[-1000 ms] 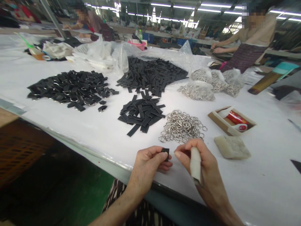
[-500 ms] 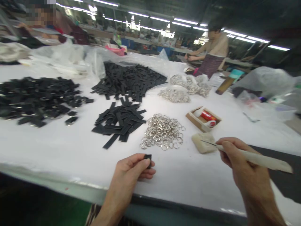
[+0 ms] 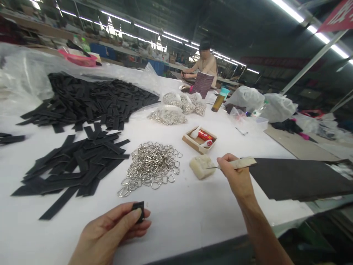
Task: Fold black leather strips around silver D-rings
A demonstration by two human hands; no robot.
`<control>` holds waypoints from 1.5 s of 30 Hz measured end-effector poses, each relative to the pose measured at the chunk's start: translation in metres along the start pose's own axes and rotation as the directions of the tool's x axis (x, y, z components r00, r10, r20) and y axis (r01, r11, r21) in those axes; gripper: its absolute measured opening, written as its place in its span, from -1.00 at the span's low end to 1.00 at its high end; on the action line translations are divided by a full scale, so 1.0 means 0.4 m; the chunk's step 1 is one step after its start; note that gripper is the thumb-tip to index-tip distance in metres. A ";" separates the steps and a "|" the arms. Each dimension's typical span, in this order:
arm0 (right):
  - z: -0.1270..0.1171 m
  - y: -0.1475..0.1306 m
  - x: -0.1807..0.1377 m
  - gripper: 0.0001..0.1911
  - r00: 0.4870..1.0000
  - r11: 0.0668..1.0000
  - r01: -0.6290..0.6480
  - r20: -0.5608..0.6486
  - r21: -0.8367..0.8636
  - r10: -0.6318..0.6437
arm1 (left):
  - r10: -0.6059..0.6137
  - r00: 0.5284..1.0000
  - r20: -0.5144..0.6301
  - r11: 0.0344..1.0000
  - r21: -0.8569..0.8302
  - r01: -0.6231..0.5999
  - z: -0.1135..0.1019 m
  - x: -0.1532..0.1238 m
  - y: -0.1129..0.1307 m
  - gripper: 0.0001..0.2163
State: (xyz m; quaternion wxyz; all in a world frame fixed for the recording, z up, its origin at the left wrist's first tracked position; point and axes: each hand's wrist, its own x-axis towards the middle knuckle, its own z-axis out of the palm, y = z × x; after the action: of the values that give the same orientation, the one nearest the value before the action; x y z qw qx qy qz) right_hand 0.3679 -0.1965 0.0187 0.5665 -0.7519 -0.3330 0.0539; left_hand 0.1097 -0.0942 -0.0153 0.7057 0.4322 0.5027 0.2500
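My left hand (image 3: 118, 228) pinches a small folded black strip (image 3: 139, 211) between thumb and fingers, just above the white table. In my right hand (image 3: 234, 176) is an awl (image 3: 242, 163) with a pale handle and a thin metal tip. Its tip is at a yellowish-white, wax-like block (image 3: 201, 166); whether it goes in or only touches, I cannot tell. Between the hands and farther off lies a heap of silver D-shaped rings (image 3: 153, 162). Left of the rings are loose black strips (image 3: 79, 162).
A larger pile of black strips (image 3: 96, 97) lies behind, near bagged rings (image 3: 172, 110). A small open box (image 3: 196, 144) with a red tube stands beyond the block. Dark sheets (image 3: 298, 176) lie at right. A bottle (image 3: 220, 100) and a co-worker (image 3: 206, 68) are farther back.
The view has swung to the right, so the table's things appear farther left. The folded strip stays in my left hand and the awl stays in my right, its tip still at the block.
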 end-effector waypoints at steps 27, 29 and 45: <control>0.063 -0.097 -0.107 -0.74 0.913 0.872 -0.275 0.393 0.404 0.106 | 0.065 0.979 0.193 0.994 -0.104 -0.045 0.012 -0.036 0.012 -0.88; 0.099 -0.112 -0.121 -0.70 0.865 0.885 -0.293 0.494 0.361 0.084 | 0.066 0.978 0.197 0.994 -0.094 -0.048 0.014 -0.042 0.015 -0.88; 0.194 -0.143 -0.125 -0.70 0.781 0.968 -0.201 0.621 0.150 0.066 | 0.073 0.968 0.239 0.996 -0.065 -0.059 0.008 -0.050 0.020 -0.90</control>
State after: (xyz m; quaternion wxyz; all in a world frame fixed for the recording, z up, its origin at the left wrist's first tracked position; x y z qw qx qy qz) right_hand 0.2687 -0.1534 0.0273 0.4985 -0.6523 -0.4360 0.3687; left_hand 0.1061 -0.1071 0.0019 0.7649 0.4554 0.3913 0.2332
